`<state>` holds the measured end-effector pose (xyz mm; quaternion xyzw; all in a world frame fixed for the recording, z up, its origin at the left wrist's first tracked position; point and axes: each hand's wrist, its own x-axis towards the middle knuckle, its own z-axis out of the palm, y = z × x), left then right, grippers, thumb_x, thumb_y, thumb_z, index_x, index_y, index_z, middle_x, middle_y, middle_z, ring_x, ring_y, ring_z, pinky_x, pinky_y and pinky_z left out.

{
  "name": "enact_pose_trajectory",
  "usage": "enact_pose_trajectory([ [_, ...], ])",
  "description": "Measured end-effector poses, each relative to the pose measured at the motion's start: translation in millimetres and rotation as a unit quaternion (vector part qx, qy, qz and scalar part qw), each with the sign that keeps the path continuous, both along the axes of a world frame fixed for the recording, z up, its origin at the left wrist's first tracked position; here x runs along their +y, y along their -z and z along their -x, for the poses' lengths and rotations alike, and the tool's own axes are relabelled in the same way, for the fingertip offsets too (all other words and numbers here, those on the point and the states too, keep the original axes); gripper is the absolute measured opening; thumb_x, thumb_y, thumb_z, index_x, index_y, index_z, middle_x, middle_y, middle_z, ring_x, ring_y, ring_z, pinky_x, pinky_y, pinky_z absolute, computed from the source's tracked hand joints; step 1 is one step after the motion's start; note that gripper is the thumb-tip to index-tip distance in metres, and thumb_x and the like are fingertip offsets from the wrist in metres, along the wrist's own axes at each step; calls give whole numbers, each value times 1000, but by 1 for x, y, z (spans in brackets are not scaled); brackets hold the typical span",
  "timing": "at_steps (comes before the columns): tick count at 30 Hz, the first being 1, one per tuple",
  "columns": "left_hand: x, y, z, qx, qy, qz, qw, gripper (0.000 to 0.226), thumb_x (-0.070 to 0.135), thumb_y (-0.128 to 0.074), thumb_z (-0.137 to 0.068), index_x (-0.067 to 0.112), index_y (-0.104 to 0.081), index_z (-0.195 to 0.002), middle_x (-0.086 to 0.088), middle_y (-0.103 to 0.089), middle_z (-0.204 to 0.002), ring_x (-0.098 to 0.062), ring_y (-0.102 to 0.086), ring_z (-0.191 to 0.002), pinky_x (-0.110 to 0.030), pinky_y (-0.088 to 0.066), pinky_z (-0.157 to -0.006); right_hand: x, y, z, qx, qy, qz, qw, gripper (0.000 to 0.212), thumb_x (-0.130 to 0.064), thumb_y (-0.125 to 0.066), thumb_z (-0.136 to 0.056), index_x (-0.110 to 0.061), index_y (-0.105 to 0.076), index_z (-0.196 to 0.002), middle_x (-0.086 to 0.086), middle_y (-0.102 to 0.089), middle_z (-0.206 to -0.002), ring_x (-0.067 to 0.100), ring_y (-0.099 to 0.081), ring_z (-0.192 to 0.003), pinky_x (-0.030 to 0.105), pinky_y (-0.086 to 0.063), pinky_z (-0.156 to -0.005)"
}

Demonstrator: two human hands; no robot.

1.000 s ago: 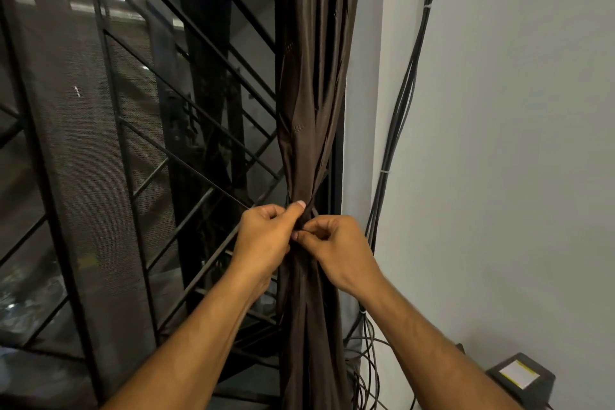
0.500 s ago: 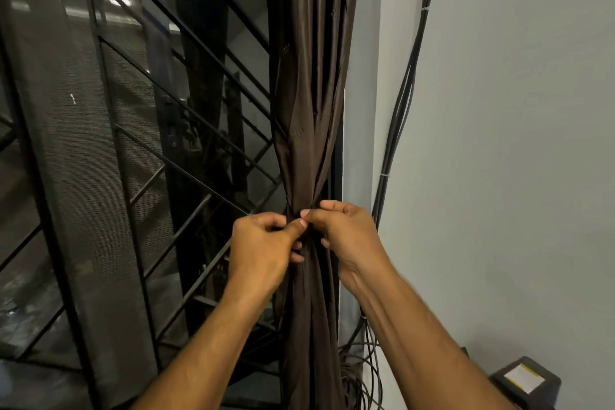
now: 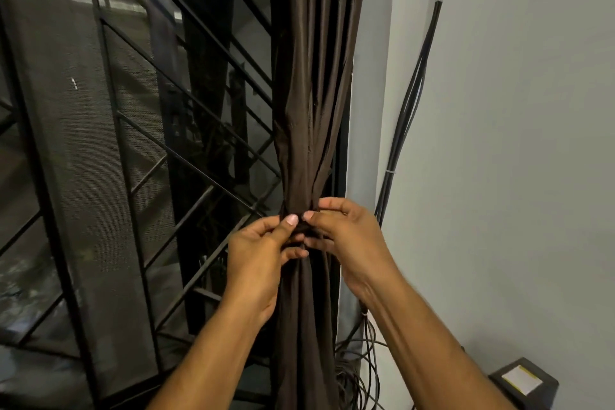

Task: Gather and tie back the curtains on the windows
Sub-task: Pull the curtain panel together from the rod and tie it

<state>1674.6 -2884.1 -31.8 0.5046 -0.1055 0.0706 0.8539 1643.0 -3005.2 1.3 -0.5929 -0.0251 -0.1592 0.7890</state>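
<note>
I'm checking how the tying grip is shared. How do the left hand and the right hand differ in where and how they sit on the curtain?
The left hand sits on the window-grille side of the curtain; the right hand sits on the wall side. The left hand's thumb points up toward the gathered waist, while the right hand's fingers reach across it from slightly higher. Both pinch the dark fabric at the same cinched spot, fingertips nearly meeting.

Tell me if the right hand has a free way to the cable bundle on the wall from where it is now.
Probably yes. The right hand is pinching the curtain at its tie, and the cables run down the wall just to its right with nothing between. It would have to let go of the curtain first.
</note>
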Motion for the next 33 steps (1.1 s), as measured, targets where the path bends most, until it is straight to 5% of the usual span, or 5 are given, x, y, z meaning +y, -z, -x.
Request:
enact_pose_trajectory([
  [5, 2, 6, -8, -90, -70, -165, 980, 10, 15, -67, -98, 8, -71, -93, -9, -75, -82, -23, -74, -74, -27, -57, -53, -11, 2, -1, 1, 88, 250, 964, 17, -22, -75, -93, -5, -72, -91, 10, -76, -80, 21, -77, -74, 42, -65, -74],
  [9, 14, 7, -15, -146, -79, -299, 940, 17, 29, -63, -101, 26, -64, -84, 0, -70, -70, -16, -64, -56, -28, -53, -52, -15, 3, -5, -2, 72, 343, 936, 27, -28, -69, -99, -9, -73, -79, 7, -76, -72, 23, -77, -74, 47, -63, -82],
  [16, 34, -8, -20, -84, 83, -181, 976, 5, 3, -78, -80, 0, -78, -85, -16, -71, -71, -19, -66, -58, -27, -56, -47, -13, 41, -9, -194, 225, 497, 815, 23, -41, -47, -105, -33, -41, -84, -17, -47, -69, -5, -53, -66, 13, -39, -57],
  [20, 39, -15, -21, -86, 103, -203, 970, 3, 7, -80, -71, 4, -80, -73, -21, -74, -73, -22, -71, -58, -28, -59, -50, -18, 52, -11, -295, 270, 503, 766, 19, -30, -52, -105, -25, -43, -89, -13, -41, -77, 3, -41, -59, 6, -34, -57],
  [33, 38, -13, -33, -85, 50, -169, 981, 4, -1, -76, -84, 2, -77, -86, -16, -74, -70, -21, -71, -56, -28, -61, -53, -32, 48, -20, -237, 300, 351, 855, 17, -21, -59, -104, -15, -61, -88, 3, -65, -72, 22, -62, -64, 45, -51, -60],
])
